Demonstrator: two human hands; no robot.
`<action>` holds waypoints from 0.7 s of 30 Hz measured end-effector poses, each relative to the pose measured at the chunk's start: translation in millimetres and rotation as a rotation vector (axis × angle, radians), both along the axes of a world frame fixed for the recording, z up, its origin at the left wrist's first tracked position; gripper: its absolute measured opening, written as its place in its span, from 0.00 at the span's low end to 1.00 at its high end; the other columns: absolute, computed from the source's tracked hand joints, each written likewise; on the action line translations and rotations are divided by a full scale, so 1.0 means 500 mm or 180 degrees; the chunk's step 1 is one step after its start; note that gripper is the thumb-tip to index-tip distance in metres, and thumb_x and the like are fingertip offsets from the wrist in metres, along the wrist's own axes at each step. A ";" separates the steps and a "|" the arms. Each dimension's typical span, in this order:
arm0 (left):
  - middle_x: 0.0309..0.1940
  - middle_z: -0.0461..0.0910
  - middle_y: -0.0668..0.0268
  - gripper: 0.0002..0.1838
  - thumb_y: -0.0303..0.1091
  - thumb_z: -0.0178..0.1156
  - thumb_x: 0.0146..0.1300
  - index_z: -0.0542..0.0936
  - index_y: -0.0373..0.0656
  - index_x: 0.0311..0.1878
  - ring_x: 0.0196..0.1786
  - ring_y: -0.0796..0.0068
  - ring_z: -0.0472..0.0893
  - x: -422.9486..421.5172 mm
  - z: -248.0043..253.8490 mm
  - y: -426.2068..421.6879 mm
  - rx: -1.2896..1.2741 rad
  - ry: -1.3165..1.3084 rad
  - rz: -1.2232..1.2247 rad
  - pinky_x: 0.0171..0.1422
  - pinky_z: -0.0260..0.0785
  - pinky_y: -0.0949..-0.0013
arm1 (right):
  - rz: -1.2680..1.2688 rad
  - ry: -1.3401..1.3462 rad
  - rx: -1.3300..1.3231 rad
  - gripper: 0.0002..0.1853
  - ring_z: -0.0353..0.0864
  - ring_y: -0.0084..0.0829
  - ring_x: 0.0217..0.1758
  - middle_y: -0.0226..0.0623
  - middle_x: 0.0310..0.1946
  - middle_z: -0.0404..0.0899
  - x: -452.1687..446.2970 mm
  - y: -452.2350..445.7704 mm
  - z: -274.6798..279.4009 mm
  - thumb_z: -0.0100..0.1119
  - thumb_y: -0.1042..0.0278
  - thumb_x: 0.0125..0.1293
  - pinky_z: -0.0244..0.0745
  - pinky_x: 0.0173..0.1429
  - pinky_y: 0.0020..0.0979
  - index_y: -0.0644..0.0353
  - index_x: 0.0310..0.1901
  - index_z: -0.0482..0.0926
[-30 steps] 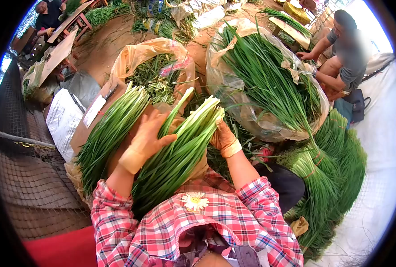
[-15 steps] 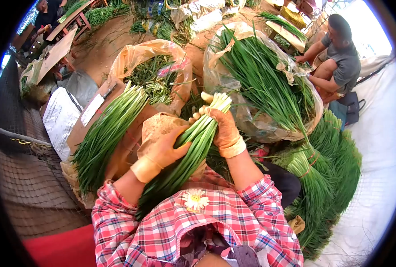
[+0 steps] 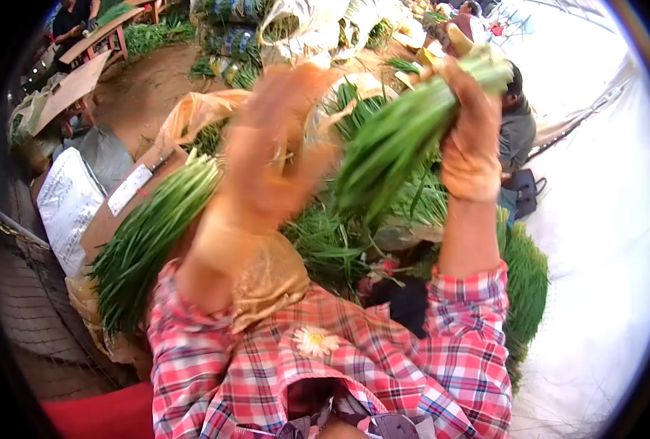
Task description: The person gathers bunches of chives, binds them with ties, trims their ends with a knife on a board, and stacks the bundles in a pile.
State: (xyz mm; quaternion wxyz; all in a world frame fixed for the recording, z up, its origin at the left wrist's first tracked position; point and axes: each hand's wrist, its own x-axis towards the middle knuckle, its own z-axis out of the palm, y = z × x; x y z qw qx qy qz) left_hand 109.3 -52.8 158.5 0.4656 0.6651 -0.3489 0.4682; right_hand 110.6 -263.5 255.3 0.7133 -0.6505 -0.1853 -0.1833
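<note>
My right hand [image 3: 473, 143], in an orange-tan glove, is raised and closed around a bunch of garlic chives [image 3: 398, 150]. Their pale cut ends point up to the right, and the green leaves hang down to the left, blurred. Also gloved, my left hand [image 3: 263, 157] is lifted off the bunch, smeared by motion. Its thumb stands apart from the fingers, and nothing shows in it. Left of that hand, another bunch of chives [image 3: 153, 238] lies on a brown board [image 3: 97, 233], beside a flat white strip [image 3: 130, 190] with a dark end.
Behind my left hand stands an orange plastic bag [image 3: 193, 113]. More chives [image 3: 526, 285] are piled at my right beside a white sheet [image 3: 595, 241]. A person in grey [image 3: 516, 135] is partly hidden behind my right hand. Wooden benches [image 3: 73, 91] stand at the far left.
My right hand has lifted the chives up and to the right, away from my lap. My left hand has let go and risen. The view has shifted slightly.
</note>
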 end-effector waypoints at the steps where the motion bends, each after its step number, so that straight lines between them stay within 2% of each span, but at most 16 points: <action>1: 0.60 0.71 0.55 0.29 0.38 0.64 0.54 0.71 0.51 0.62 0.65 0.53 0.65 -0.042 0.019 -0.067 0.0342 0.0466 -0.0256 0.69 0.52 0.52 | -0.0038 0.0254 0.0202 0.20 0.77 0.22 0.30 0.31 0.29 0.78 0.014 0.007 -0.004 0.71 0.66 0.50 0.74 0.35 0.24 0.59 0.44 0.75; 2: 0.63 0.66 0.53 0.29 0.41 0.65 0.51 0.73 0.57 0.59 0.65 0.52 0.64 -0.035 -0.013 -0.124 0.1056 0.0701 -0.0198 0.68 0.52 0.47 | -0.0199 0.0248 -0.0106 0.19 0.77 0.21 0.32 0.29 0.29 0.77 0.036 0.012 -0.034 0.71 0.66 0.49 0.73 0.35 0.23 0.58 0.41 0.75; 3: 0.66 0.61 0.52 0.29 0.40 0.66 0.48 0.74 0.57 0.57 0.66 0.53 0.63 -0.016 -0.085 -0.168 0.1228 0.0590 -0.0034 0.67 0.52 0.44 | -0.1124 -0.0327 -0.0853 0.19 0.75 0.22 0.32 0.28 0.29 0.76 0.058 0.004 -0.036 0.71 0.68 0.48 0.71 0.35 0.24 0.59 0.41 0.74; 4: 0.67 0.58 0.52 0.29 0.41 0.65 0.48 0.74 0.55 0.57 0.66 0.51 0.62 -0.007 -0.175 -0.188 0.1894 0.0740 0.0250 0.66 0.54 0.42 | -0.1306 -0.0194 -0.0327 0.19 0.75 0.23 0.31 0.28 0.29 0.76 0.083 -0.041 -0.026 0.71 0.70 0.47 0.71 0.35 0.25 0.59 0.41 0.75; 6: 0.61 0.68 0.53 0.24 0.39 0.64 0.47 0.79 0.52 0.52 0.62 0.50 0.66 0.015 -0.423 -0.160 0.2626 0.2688 -0.1078 0.63 0.58 0.42 | -0.1533 -0.0078 0.0431 0.18 0.74 0.25 0.31 0.29 0.30 0.76 0.105 -0.147 0.018 0.71 0.72 0.46 0.70 0.35 0.27 0.60 0.40 0.76; 7: 0.55 0.74 0.55 0.24 0.41 0.64 0.47 0.80 0.49 0.51 0.59 0.52 0.70 -0.027 -0.351 -0.124 0.4552 0.2589 -0.0080 0.61 0.62 0.47 | -0.1606 -0.0096 0.0663 0.18 0.74 0.25 0.31 0.29 0.30 0.76 0.107 -0.193 0.039 0.71 0.72 0.46 0.70 0.36 0.28 0.60 0.40 0.76; 8: 0.49 0.79 0.57 0.24 0.42 0.64 0.48 0.80 0.49 0.51 0.52 0.55 0.76 -0.007 -0.380 -0.100 0.4678 0.2592 -0.0377 0.57 0.69 0.55 | -0.1935 -0.0189 0.0314 0.18 0.75 0.26 0.32 0.29 0.30 0.76 0.127 -0.251 0.032 0.71 0.76 0.45 0.71 0.38 0.27 0.61 0.39 0.76; 9: 0.43 0.81 0.57 0.23 0.39 0.63 0.51 0.79 0.50 0.53 0.46 0.59 0.80 -0.016 -0.340 -0.086 0.4284 0.2976 -0.0174 0.52 0.73 0.63 | -0.2156 -0.0293 0.0200 0.19 0.75 0.27 0.33 0.31 0.32 0.77 0.131 -0.269 0.028 0.71 0.78 0.44 0.71 0.40 0.28 0.63 0.41 0.76; 10: 0.43 0.82 0.56 0.19 0.36 0.62 0.53 0.80 0.50 0.51 0.44 0.59 0.81 -0.015 -0.296 -0.037 0.3262 0.3038 -0.0368 0.51 0.73 0.63 | -0.2346 -0.0423 0.0162 0.16 0.77 0.29 0.29 0.33 0.29 0.77 0.125 -0.269 0.030 0.69 0.76 0.47 0.72 0.34 0.29 0.63 0.40 0.76; 11: 0.40 0.82 0.55 0.14 0.36 0.62 0.52 0.83 0.50 0.44 0.43 0.56 0.81 0.014 -0.319 -0.001 0.2054 0.2681 -0.0424 0.50 0.73 0.60 | -0.2511 -0.0552 0.0120 0.14 0.78 0.30 0.24 0.35 0.26 0.78 0.122 -0.268 0.033 0.68 0.75 0.50 0.72 0.27 0.31 0.64 0.38 0.76; 12: 0.40 0.82 0.56 0.13 0.35 0.62 0.53 0.83 0.48 0.43 0.42 0.58 0.82 0.024 -0.243 0.022 0.1927 0.3350 0.0013 0.49 0.73 0.62 | -0.2530 -0.0546 0.0119 0.14 0.78 0.30 0.24 0.35 0.26 0.78 0.119 -0.275 0.033 0.68 0.75 0.50 0.72 0.27 0.31 0.64 0.38 0.76; 14: 0.42 0.82 0.57 0.14 0.33 0.63 0.54 0.82 0.45 0.45 0.45 0.62 0.82 0.070 -0.220 0.079 0.1346 0.2712 0.0700 0.50 0.73 0.64 | -0.2212 -0.0190 0.0457 0.22 0.76 0.29 0.34 0.32 0.34 0.78 0.124 -0.288 0.034 0.71 0.78 0.44 0.71 0.41 0.31 0.65 0.44 0.75; 15: 0.47 0.81 0.58 0.18 0.28 0.61 0.56 0.79 0.45 0.52 0.50 0.62 0.80 0.079 -0.208 0.095 0.0953 0.2136 0.0723 0.54 0.72 0.66 | -0.2211 -0.0198 0.0473 0.22 0.76 0.29 0.34 0.32 0.34 0.78 0.129 -0.294 0.035 0.71 0.78 0.44 0.71 0.41 0.31 0.65 0.44 0.75; 18: 0.46 0.81 0.56 0.21 0.21 0.58 0.55 0.77 0.41 0.55 0.48 0.62 0.81 0.020 -0.046 0.015 0.0112 0.1223 0.0262 0.52 0.72 0.65 | -0.2290 -0.0015 0.0289 0.21 0.76 0.29 0.33 0.34 0.33 0.78 0.121 -0.258 0.030 0.71 0.79 0.44 0.72 0.40 0.30 0.63 0.42 0.75; 20: 0.37 0.82 0.56 0.17 0.21 0.55 0.56 0.77 0.42 0.51 0.37 0.59 0.82 0.007 -0.004 -0.093 -0.0004 0.0057 -0.0675 0.42 0.74 0.65 | -0.2219 -0.0096 0.0201 0.21 0.76 0.30 0.32 0.34 0.32 0.78 0.135 -0.223 0.011 0.72 0.77 0.43 0.72 0.38 0.29 0.63 0.41 0.75; 21: 0.31 0.81 0.59 0.16 0.21 0.55 0.54 0.77 0.41 0.48 0.31 0.59 0.80 -0.008 0.012 -0.142 0.0252 -0.0155 -0.0715 0.35 0.72 0.64 | -0.2140 -0.0247 0.0065 0.22 0.76 0.30 0.32 0.35 0.32 0.78 0.136 -0.201 0.002 0.73 0.76 0.43 0.72 0.38 0.29 0.64 0.41 0.76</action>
